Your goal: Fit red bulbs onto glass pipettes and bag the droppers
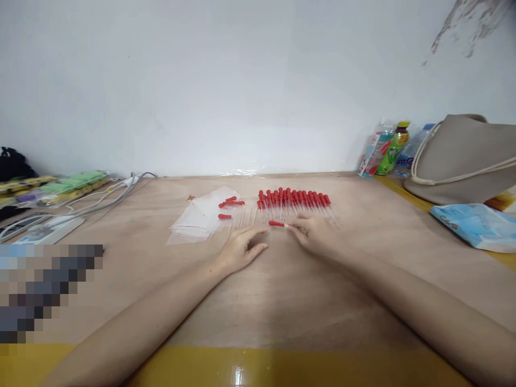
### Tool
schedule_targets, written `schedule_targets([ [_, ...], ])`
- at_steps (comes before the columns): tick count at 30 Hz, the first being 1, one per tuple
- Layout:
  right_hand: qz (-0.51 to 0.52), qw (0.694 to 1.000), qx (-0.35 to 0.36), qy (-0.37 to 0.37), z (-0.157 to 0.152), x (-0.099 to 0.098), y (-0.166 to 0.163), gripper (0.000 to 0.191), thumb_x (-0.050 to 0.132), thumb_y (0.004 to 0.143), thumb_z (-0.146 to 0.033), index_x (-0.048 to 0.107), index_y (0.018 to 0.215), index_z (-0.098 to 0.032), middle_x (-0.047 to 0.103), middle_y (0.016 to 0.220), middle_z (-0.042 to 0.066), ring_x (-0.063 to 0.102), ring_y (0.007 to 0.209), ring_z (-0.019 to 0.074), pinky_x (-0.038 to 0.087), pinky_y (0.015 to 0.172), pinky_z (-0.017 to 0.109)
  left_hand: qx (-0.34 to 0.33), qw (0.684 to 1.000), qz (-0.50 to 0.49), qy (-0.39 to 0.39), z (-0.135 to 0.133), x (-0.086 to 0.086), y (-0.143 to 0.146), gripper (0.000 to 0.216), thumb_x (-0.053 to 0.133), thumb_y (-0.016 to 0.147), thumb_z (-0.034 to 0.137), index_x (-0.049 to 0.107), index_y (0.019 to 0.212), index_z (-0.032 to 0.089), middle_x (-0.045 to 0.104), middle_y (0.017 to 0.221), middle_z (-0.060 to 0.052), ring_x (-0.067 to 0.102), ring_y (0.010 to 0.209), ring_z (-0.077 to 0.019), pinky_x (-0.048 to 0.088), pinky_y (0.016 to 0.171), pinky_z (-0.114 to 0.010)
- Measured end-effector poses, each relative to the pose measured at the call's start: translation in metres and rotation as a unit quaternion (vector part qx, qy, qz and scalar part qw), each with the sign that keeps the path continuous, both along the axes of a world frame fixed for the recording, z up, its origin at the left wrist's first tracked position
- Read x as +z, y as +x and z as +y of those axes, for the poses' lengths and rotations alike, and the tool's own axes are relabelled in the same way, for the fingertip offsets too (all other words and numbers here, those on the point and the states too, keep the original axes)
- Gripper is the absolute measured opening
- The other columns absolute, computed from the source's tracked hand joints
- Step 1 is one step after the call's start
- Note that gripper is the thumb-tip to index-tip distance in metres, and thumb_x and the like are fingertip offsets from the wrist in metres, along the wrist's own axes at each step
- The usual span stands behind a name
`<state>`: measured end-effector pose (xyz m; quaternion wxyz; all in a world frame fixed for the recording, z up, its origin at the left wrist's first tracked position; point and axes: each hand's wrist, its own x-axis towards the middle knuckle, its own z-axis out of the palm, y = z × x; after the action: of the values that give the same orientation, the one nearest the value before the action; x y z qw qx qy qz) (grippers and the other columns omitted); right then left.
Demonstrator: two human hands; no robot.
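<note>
Between thumb and fingers of my right hand (312, 232) is a dropper (277, 223), its red rubber bulb pointing left. My left hand (244, 248) rests just left of that bulb, thumb and fingers apart, holding nothing. Behind both hands lies a row of assembled droppers (294, 198), red bulbs toward the wall and clear tubes toward me. Several loose clear tubes (245, 216) lie left of the row. A few loose red bulbs (224, 216) sit on and beside a stack of clear plastic bags (197, 219).
At the right stand drink bottles (393, 148), a grey bag (463, 156) and a blue-white packet (475, 226). On the left are a power strip (54, 230) with cables and green-yellow packages (74, 183). A white wall (258, 86) closes off the table's back.
</note>
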<state>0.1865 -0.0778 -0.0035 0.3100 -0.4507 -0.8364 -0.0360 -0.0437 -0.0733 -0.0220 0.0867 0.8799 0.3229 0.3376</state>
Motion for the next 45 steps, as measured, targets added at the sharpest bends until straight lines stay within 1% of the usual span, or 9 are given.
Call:
schedule_targets([
  [4, 0.115, 0.981, -0.131, -0.08, 0.032, 0.006, 0.021, 0.022, 0.052, 0.078, -0.029, 0.064, 0.063, -0.018, 0.062, 0.062, 0.002, 0.053, 0.057, 0.0137, 0.037, 0.054, 0.025, -0.022, 0.999, 0.024, -0.025, -0.002, 0.0, 0.001, 0.027, 0.053, 0.081, 0.026, 0.056, 0.107, 0.018, 0.063, 0.104, -0.007, 0.06, 0.093, -0.0171, 0.049, 0.081, -0.031],
  [9, 0.121, 0.953, -0.248, -0.125, 0.067, 0.008, 0.025, 0.026, 0.052, 0.073, -0.029, 0.059, 0.05, -0.017, 0.057, 0.05, 0.001, 0.054, 0.053, 0.0149, 0.036, 0.053, 0.024, -0.048, 0.997, 0.039, -0.039, 0.0, 0.0, 0.002, 0.022, 0.049, 0.084, 0.024, 0.06, 0.101, 0.018, 0.065, 0.1, -0.005, 0.06, 0.092, -0.0155, 0.048, 0.082, -0.029],
  [15, 0.098, 0.945, -0.281, -0.135, 0.088, -0.001, 0.006, 0.028, 0.053, 0.071, -0.029, 0.055, 0.045, -0.018, 0.056, 0.049, 0.004, 0.055, 0.055, 0.0166, 0.035, 0.054, 0.025, -0.055, 0.997, 0.037, -0.048, 0.001, 0.0, 0.002, 0.021, 0.049, 0.084, 0.024, 0.061, 0.099, 0.017, 0.066, 0.098, -0.005, 0.061, 0.091, -0.0154, 0.047, 0.082, -0.028],
  [24, 0.102, 0.944, -0.294, -0.108, 0.082, -0.008, -0.003, 0.027, 0.051, 0.076, -0.039, 0.061, 0.092, -0.019, 0.065, 0.085, 0.007, 0.059, 0.082, 0.0212, 0.041, 0.068, 0.029, -0.063, 0.996, 0.034, -0.052, 0.002, -0.001, 0.003, 0.02, 0.049, 0.084, 0.024, 0.062, 0.098, 0.018, 0.066, 0.096, -0.005, 0.06, 0.09, -0.015, 0.047, 0.082, -0.028],
  [27, 0.085, 0.958, -0.249, -0.112, 0.07, -0.003, -0.023, 0.022, 0.05, 0.078, -0.039, 0.062, 0.087, -0.023, 0.066, 0.087, 0.004, 0.059, 0.083, 0.0204, 0.042, 0.068, 0.03, -0.056, 0.998, 0.031, -0.03, 0.0, 0.001, 0.004, 0.018, 0.049, 0.084, 0.024, 0.063, 0.093, 0.018, 0.066, 0.092, -0.004, 0.06, 0.086, -0.0141, 0.046, 0.079, -0.027],
  [29, 0.051, 0.968, -0.208, -0.128, 0.062, 0.001, -0.041, 0.021, 0.049, 0.079, -0.039, 0.064, 0.079, -0.023, 0.066, 0.086, 0.003, 0.059, 0.083, 0.0197, 0.042, 0.068, 0.029, -0.008, 0.999, 0.031, 0.012, 0.002, 0.004, 0.004, 0.017, 0.049, 0.084, 0.024, 0.065, 0.086, 0.018, 0.066, 0.087, -0.003, 0.058, 0.082, -0.0152, 0.045, 0.078, -0.03],
  [32, 0.01, 0.976, -0.17, -0.138, 0.054, 0.004, -0.068, 0.025, 0.047, 0.08, -0.039, 0.065, 0.079, -0.022, 0.066, 0.088, 0.004, 0.059, 0.085, 0.0191, 0.042, 0.07, 0.028, 0.144, 0.985, 0.036, 0.084, 0.011, 0.007, -0.004, 0.018, 0.05, 0.082, 0.028, 0.066, 0.08, 0.019, 0.063, 0.082, -0.004, 0.053, 0.081, -0.0191, 0.041, 0.077, -0.035],
  [37, -0.031, 0.962, -0.21, -0.17, 0.056, 0.005, -0.1, 0.026, 0.047, 0.079, -0.034, 0.065, 0.088, -0.018, 0.066, 0.091, 0.01, 0.06, 0.088, 0.0235, 0.043, 0.07, 0.032, 0.346, 0.929, 0.093, 0.093, 0.039, 0.01, -0.033, 0.019, 0.05, 0.08, 0.025, 0.066, 0.089, 0.021, 0.06, 0.091, -0.007, 0.049, 0.091, -0.0256, 0.039, 0.076, -0.039],
  [45, -0.04, 0.95, -0.221, -0.218, 0.063, 0.007, -0.123, 0.025, 0.05, 0.078, -0.028, 0.065, 0.09, -0.013, 0.065, 0.093, 0.016, 0.062, 0.083, 0.0235, 0.045, 0.066, 0.031, 0.392, 0.902, 0.178, 0.024, 0.053, 0.006, -0.049, 0.024, 0.046, 0.08, 0.023, 0.065, 0.092, 0.02, 0.059, 0.099, -0.009, 0.049, 0.094, -0.0281, 0.04, 0.077, -0.039],
])
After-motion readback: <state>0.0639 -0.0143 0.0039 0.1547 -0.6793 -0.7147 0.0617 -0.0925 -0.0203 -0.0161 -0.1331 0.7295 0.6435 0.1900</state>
